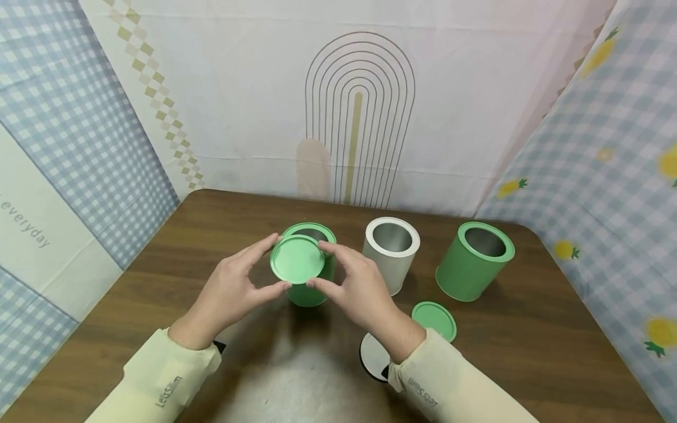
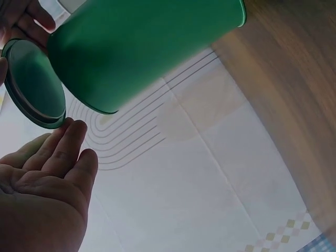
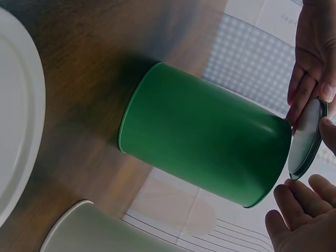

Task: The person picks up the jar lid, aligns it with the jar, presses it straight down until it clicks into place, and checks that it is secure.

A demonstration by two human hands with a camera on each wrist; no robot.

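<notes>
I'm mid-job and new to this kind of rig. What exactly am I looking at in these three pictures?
There is no machine here: these are a person's bare left hand and right hand. The head picture comes from a camera worn on the head, looking forward and down. The other two come from a camera on each wrist, so the scene appears turned sideways.

Both hands pinch a green lid by its edge, tilted, near the leftmost green can but not seated on it. On the wooden table also stand an open white can and another green can, open too. A second green lid and a partly hidden white lid lie nearer the person.
</notes>
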